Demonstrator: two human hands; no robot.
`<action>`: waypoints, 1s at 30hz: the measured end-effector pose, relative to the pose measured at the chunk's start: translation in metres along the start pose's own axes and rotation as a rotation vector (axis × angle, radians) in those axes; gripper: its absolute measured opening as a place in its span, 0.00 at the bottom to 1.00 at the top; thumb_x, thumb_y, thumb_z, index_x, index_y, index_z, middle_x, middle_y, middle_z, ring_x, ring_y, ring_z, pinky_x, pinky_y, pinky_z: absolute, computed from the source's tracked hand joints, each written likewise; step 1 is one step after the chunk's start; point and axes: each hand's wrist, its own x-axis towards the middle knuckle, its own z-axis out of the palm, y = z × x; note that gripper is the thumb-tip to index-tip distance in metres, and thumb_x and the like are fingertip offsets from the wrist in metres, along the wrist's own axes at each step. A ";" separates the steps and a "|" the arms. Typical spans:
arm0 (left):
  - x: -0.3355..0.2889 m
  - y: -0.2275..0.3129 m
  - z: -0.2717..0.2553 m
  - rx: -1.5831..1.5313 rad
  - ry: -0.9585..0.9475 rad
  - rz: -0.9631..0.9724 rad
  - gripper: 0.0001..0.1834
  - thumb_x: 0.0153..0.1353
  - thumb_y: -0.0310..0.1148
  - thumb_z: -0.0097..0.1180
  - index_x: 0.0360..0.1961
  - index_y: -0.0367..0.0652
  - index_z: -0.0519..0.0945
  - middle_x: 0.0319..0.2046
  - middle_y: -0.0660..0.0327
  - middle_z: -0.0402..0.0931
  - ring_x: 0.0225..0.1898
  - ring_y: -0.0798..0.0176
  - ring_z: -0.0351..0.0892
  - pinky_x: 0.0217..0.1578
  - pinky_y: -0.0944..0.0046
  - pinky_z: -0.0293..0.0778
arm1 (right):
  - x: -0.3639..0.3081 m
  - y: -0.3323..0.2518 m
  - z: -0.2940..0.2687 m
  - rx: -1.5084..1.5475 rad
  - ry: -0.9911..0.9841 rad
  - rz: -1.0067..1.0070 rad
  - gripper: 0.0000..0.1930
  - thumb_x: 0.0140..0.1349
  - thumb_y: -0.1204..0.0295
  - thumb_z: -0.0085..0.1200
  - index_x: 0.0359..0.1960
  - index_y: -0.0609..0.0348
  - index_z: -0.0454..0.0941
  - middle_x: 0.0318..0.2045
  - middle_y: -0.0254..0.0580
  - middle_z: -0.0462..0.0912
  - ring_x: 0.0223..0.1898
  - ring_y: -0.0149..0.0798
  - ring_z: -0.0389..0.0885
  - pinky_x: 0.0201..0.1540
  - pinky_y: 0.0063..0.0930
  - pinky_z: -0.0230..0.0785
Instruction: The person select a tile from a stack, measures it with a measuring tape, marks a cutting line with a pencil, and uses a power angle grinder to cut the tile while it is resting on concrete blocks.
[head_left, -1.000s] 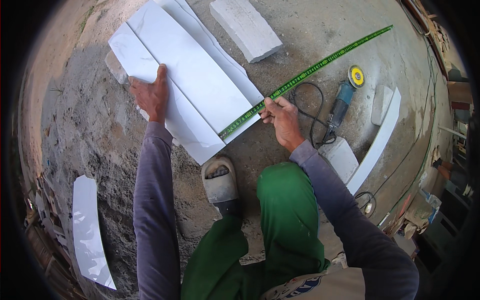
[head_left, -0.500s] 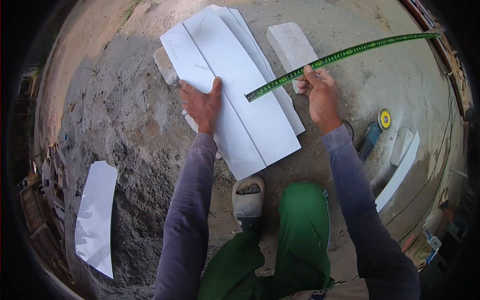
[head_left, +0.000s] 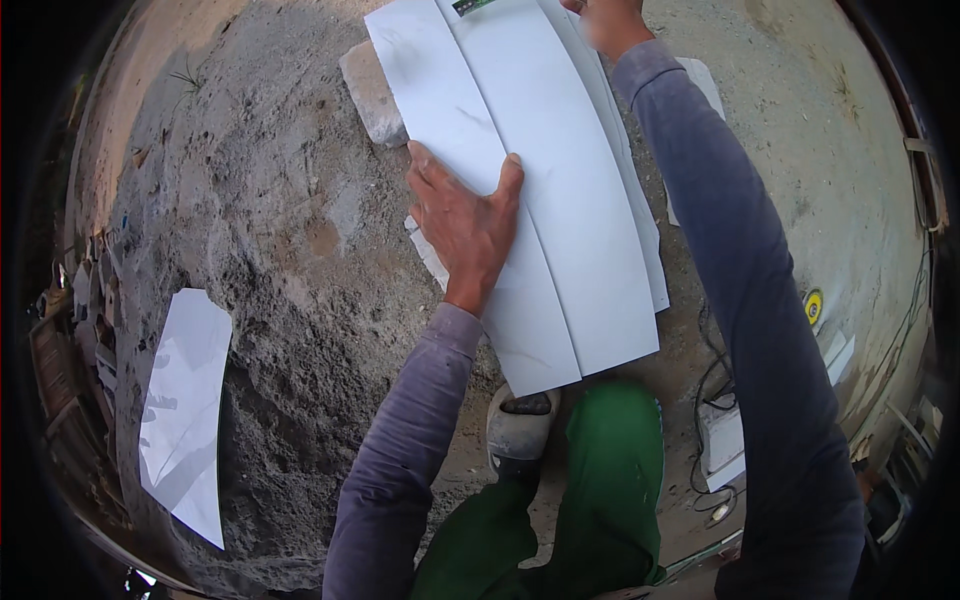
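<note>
My left hand (head_left: 463,222) lies with its thumb and fingers spread on a narrow white tile strip (head_left: 530,325), its fingers at the strip's left edge. The strip rests on a wider, curved-edged white tile (head_left: 575,170), with more tile pieces (head_left: 648,255) under its right side. At the upper edge of the view is my right hand (head_left: 610,25), blurred and partly cut off, its fingers curled. Only the green and black end of a tape measure (head_left: 470,6) shows on the tile; my right hand's grip on the tape lies beyond the view.
A stone block (head_left: 374,95) sits left of the tiles, and a pale block (head_left: 703,88) lies partly behind my right arm. A cut white tile (head_left: 185,415) lies on the rough ground at left. To the right are a grinder's yellow disc (head_left: 813,306) and a black cable (head_left: 708,385).
The view has shifted, so the tiles sit lower and further right. My right hand and the tape measure are now mostly past the upper edge. My left hand stays on the strip.
</note>
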 end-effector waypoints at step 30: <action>0.006 0.004 0.009 -0.097 0.009 0.057 0.68 0.56 0.60 0.73 0.81 0.24 0.49 0.68 0.35 0.60 0.66 0.31 0.66 0.63 0.31 0.68 | 0.063 0.048 0.035 0.057 0.041 0.050 0.19 0.71 0.64 0.63 0.47 0.75 0.82 0.39 0.54 0.88 0.38 0.46 0.87 0.41 0.40 0.80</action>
